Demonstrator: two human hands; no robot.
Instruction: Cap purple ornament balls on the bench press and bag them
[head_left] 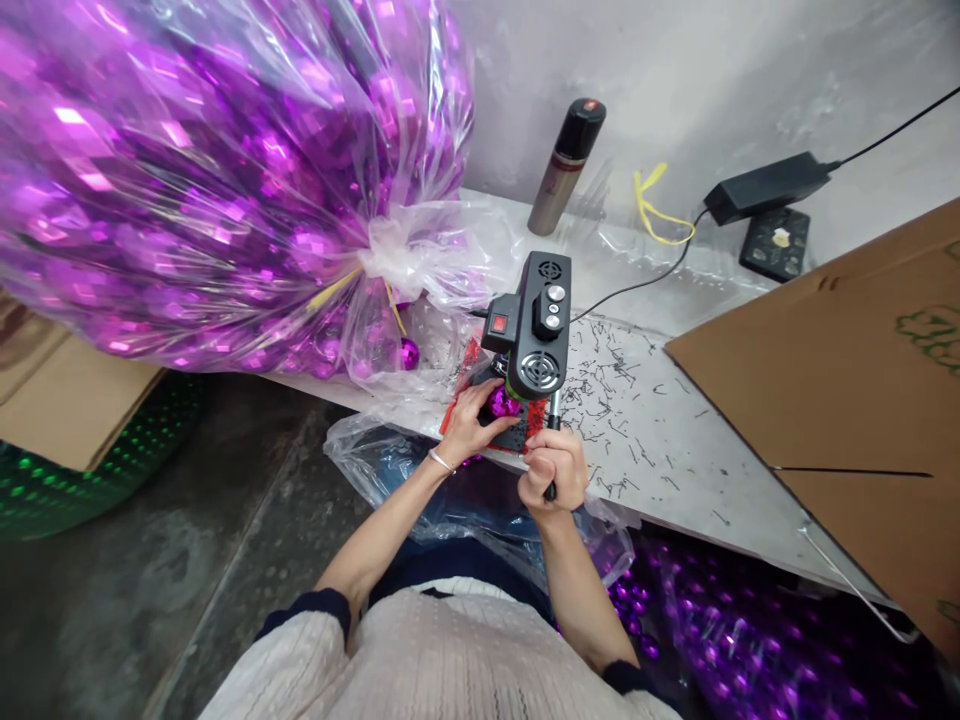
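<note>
My left hand [471,420] has its thumb and fingers around a shiny purple ball [504,401]. The ball sits beneath the head of a small black bench machine [549,300], which partly hides it. This machine has round vents, silver knobs and a red switch, and stands on a dark base with red at its edges. My right hand [556,468] is closed round the black-gripped lever [553,430] at the machine's right side. Another purple ball [409,353] lies by the plastic to the left.
A large clear bag of purple balls [247,180] fills the left. Dark bits [622,400] litter the white table. Behind stand a spray can [568,165] and a power adapter [772,187] with its cord. A cardboard box [847,400] is at right; more purple balls [750,640] lie below.
</note>
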